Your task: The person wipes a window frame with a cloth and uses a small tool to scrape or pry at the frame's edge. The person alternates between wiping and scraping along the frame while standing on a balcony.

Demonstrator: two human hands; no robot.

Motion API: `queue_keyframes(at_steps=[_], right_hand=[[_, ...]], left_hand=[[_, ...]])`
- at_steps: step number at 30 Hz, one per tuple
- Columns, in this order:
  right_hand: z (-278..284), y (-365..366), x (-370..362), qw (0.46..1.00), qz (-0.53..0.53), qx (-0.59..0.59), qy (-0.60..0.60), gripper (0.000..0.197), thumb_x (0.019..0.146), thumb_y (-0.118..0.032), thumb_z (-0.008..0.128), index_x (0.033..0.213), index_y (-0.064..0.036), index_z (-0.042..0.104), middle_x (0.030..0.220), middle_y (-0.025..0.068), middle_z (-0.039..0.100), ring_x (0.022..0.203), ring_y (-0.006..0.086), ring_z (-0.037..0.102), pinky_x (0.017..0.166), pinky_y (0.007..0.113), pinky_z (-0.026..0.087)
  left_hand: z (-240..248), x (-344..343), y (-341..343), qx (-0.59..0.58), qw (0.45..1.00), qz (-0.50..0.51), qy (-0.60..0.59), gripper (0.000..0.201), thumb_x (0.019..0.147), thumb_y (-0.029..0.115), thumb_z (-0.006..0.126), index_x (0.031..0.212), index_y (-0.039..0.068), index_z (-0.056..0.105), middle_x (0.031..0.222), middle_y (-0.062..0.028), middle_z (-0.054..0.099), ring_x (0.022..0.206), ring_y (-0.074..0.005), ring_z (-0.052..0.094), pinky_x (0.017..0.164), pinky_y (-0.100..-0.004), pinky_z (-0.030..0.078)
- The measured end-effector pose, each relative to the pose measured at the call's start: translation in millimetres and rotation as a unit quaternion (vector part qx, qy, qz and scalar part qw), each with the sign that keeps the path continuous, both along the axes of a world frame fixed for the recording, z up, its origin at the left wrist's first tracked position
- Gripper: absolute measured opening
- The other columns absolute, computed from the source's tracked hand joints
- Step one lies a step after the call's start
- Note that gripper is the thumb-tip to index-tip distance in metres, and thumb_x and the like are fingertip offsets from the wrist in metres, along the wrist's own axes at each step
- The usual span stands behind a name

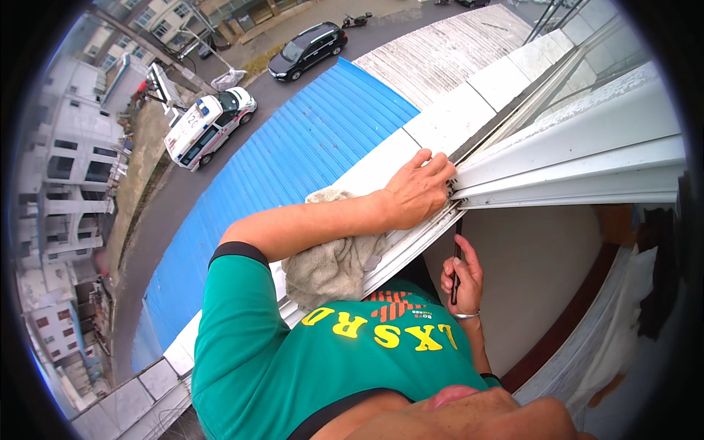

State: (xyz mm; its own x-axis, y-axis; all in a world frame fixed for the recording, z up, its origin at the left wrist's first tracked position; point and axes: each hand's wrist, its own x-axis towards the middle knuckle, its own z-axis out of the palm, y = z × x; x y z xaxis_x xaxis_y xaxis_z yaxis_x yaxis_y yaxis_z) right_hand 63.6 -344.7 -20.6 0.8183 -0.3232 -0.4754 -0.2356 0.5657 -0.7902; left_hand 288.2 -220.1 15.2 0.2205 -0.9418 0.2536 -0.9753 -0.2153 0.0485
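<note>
My left hand (419, 192) is closed, its fingers curled against the corner where the white sliding window sash (565, 172) meets the window track (414, 253). Its fingertips are hidden there, so what they grip cannot be made out. Inside the window, below the sash, my right hand (467, 281) is closed round a thin dark rod (455, 282), which points up toward the track. A silver bangle circles that wrist. Under my left forearm a crumpled grey-beige rag (330, 273) lies over the sill, touching the track.
Outside runs a pale tiled ledge (458, 117), with a blue corrugated roof (293, 139) beyond it. Far below, a white ambulance (209, 126) and a black car (308, 51) stand by the road. Indoors, whitish sheeting (609, 337) hangs at the right.
</note>
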Motion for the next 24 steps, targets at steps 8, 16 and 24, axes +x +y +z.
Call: queue_keyframes(at_steps=[8,16,24], right_hand=[[-4.4,-0.4,-13.5,1.000,-0.011,-0.003,0.021,0.048,0.101,-0.004,0.044,0.149,-0.0085,0.043,0.078,0.0047,0.054,0.051,0.0081,0.045,0.043,0.021,0.035],[-11.6,1.2,-12.1,1.000,0.005,0.014,-0.010,0.048,0.100,-0.002,0.045,0.147,-0.0083,0.044,0.077,0.0050,0.056,0.050,0.0085,0.046,0.042,0.021,0.035],[-15.9,3.4,-6.7,1.000,0.009,0.009,-0.007,0.048,0.099,-0.003,0.045,0.146,-0.0084,0.045,0.076,0.0040,0.057,0.049,0.0081,0.046,0.040,0.021,0.034]], left_hand=[[-12.5,-2.5,0.0,-0.063,0.997,0.019,0.049,0.007,0.076,0.013,0.061,0.072,0.008,0.064,0.098,-0.0080,0.052,0.105,-0.0242,0.049,0.094,-0.0403,0.035],[-24.4,11.2,1.0,-0.082,0.990,-0.026,0.112,0.010,0.081,0.014,0.059,0.077,0.006,0.062,0.100,-0.0101,0.051,0.102,-0.0264,0.048,0.092,-0.0414,0.035],[-16.3,40.0,30.6,-0.135,0.881,-0.025,0.454,0.005,0.087,0.009,0.068,0.086,0.010,0.063,0.107,-0.0060,0.052,0.110,-0.0268,0.046,0.100,-0.0403,0.034]])
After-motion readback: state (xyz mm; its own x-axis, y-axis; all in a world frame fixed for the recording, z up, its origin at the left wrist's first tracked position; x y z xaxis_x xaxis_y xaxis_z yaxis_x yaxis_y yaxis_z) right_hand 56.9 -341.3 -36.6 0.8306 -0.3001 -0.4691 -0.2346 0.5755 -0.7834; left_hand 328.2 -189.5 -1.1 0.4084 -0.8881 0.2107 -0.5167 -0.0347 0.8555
